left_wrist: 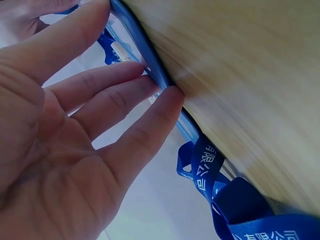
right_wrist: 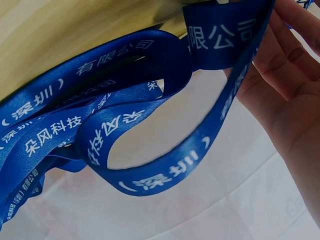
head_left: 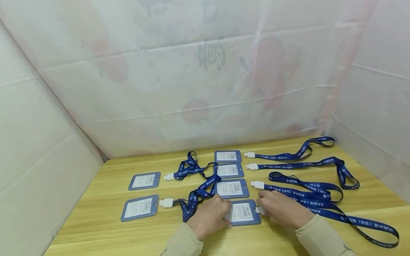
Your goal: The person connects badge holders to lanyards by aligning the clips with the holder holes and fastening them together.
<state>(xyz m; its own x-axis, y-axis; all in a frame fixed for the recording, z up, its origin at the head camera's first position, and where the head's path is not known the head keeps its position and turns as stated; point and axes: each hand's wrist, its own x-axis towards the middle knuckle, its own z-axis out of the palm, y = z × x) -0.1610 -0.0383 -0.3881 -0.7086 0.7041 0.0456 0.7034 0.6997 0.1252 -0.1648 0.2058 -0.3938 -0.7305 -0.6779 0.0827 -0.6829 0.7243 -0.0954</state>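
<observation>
The nearest blue ID card holder (head_left: pixel 246 212) lies face up on the table. My left hand (head_left: pixel 209 216) grips its left end, thumb at the near edge and fingers at the far edge; the left wrist view shows the fingertips (left_wrist: pixel 170 100) on the holder's rim (left_wrist: pixel 145 45). My right hand (head_left: pixel 282 209) pinches the white clip (head_left: pixel 260 210) of a blue lanyard (head_left: pixel 362 221) against the slotted end of this holder. Fingers hide most of that clip. The lanyard's strap (right_wrist: pixel 165 175) loops beside my right hand in the right wrist view.
Beyond my hands lie more holders (head_left: pixel 232 188) in a column, with lanyards (head_left: pixel 301 165) stretched to their right. Two holders (head_left: pixel 139 208) sit at left, with crumpled lanyards (head_left: pixel 192 202) reaching toward my left hand. A printed white sheet (head_left: pixel 198 89) hangs behind the table (head_left: pixel 96 213).
</observation>
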